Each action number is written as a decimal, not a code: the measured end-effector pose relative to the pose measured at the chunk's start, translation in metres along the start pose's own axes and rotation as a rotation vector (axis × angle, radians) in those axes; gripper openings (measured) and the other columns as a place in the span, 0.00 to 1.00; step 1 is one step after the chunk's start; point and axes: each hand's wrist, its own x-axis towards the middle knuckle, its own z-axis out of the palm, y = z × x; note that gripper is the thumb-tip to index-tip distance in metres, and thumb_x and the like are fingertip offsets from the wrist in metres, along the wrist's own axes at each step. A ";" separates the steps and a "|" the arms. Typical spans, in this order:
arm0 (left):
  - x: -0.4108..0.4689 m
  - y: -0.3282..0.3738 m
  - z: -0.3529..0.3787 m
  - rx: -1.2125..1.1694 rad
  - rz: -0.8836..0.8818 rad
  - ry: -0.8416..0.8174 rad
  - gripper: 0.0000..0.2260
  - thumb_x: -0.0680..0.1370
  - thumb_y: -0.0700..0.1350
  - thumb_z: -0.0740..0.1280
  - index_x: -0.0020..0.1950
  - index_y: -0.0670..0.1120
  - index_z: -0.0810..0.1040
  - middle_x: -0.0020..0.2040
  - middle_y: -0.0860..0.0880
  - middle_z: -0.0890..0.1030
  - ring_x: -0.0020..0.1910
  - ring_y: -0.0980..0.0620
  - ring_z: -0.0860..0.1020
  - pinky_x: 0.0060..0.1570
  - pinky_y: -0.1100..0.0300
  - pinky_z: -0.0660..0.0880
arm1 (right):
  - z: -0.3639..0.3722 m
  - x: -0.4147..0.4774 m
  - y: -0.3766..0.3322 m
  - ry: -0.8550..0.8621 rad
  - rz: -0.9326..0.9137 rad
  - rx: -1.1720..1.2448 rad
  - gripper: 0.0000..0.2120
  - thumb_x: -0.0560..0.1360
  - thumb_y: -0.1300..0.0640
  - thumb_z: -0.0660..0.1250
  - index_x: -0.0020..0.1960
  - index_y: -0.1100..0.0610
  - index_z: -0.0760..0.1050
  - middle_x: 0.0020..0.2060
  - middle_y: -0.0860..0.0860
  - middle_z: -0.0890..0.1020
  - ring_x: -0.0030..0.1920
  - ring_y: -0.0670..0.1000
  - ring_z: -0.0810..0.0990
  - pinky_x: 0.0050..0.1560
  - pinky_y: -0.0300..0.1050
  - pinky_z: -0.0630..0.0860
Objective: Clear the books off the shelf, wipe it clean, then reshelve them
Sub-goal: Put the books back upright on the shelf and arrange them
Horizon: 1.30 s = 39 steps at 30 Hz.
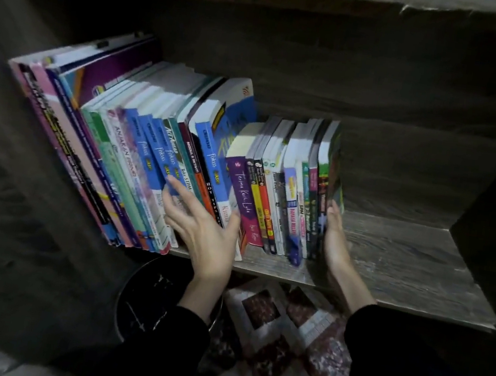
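Black-sleeved left hand (201, 232) is spread open, gripping nothing, just touching the blue book spines (155, 154), while the right hand (334, 236) lies flat against the end of the colourful paperback row (271, 197), I'm guessing to squeeze it together on the grey wooden shelf (406, 260).

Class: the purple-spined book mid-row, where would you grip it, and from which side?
Probably the top of the purple-spined book, coming from the front and above. The neighbouring books press on both covers, so only its spine and top edge are free. Tip it out, then pinch the covers.
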 end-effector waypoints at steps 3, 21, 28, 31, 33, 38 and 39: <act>0.003 -0.005 0.001 -0.101 0.074 0.022 0.46 0.71 0.43 0.73 0.77 0.37 0.44 0.73 0.35 0.50 0.70 0.48 0.51 0.72 0.46 0.55 | 0.003 -0.008 -0.004 0.014 -0.018 0.003 0.24 0.82 0.40 0.39 0.76 0.40 0.54 0.77 0.46 0.57 0.77 0.58 0.44 0.72 0.55 0.34; 0.001 -0.047 -0.025 0.424 0.300 -0.001 0.52 0.68 0.58 0.72 0.77 0.45 0.40 0.75 0.35 0.42 0.74 0.35 0.38 0.69 0.36 0.44 | 0.028 -0.041 -0.022 0.040 -0.119 0.077 0.37 0.75 0.29 0.41 0.76 0.48 0.58 0.74 0.48 0.63 0.74 0.51 0.61 0.75 0.55 0.55; 0.039 -0.068 -0.037 0.539 0.450 -0.087 0.58 0.61 0.72 0.62 0.75 0.48 0.30 0.71 0.41 0.24 0.71 0.39 0.27 0.67 0.33 0.38 | 0.014 -0.076 -0.011 0.079 -0.487 -0.283 0.47 0.65 0.31 0.68 0.75 0.52 0.57 0.70 0.51 0.69 0.68 0.50 0.68 0.68 0.50 0.66; 0.040 -0.070 -0.038 0.551 0.451 -0.080 0.57 0.61 0.73 0.60 0.75 0.47 0.30 0.71 0.40 0.24 0.71 0.39 0.28 0.66 0.32 0.40 | 0.012 -0.067 -0.023 0.101 -0.466 -0.358 0.49 0.60 0.31 0.68 0.73 0.56 0.58 0.67 0.56 0.71 0.66 0.54 0.71 0.65 0.57 0.71; 0.042 -0.072 -0.037 0.553 0.470 -0.076 0.57 0.62 0.75 0.57 0.75 0.46 0.30 0.71 0.39 0.25 0.71 0.38 0.28 0.65 0.31 0.42 | 0.014 -0.062 -0.029 0.112 -0.433 -0.382 0.50 0.59 0.31 0.67 0.71 0.58 0.59 0.65 0.57 0.72 0.64 0.56 0.73 0.62 0.59 0.73; 0.048 -0.083 -0.034 0.573 0.515 -0.086 0.52 0.65 0.75 0.48 0.74 0.42 0.29 0.72 0.38 0.27 0.71 0.35 0.29 0.63 0.29 0.43 | 0.019 -0.054 -0.037 0.135 -0.396 -0.393 0.43 0.63 0.38 0.73 0.68 0.60 0.60 0.62 0.57 0.74 0.61 0.56 0.74 0.60 0.56 0.73; 0.047 -0.084 -0.034 0.576 0.524 -0.088 0.52 0.66 0.75 0.48 0.74 0.42 0.29 0.73 0.39 0.28 0.71 0.34 0.29 0.63 0.29 0.43 | 0.018 -0.054 -0.037 0.127 -0.393 -0.399 0.43 0.63 0.39 0.74 0.68 0.60 0.60 0.62 0.57 0.73 0.62 0.56 0.74 0.60 0.55 0.73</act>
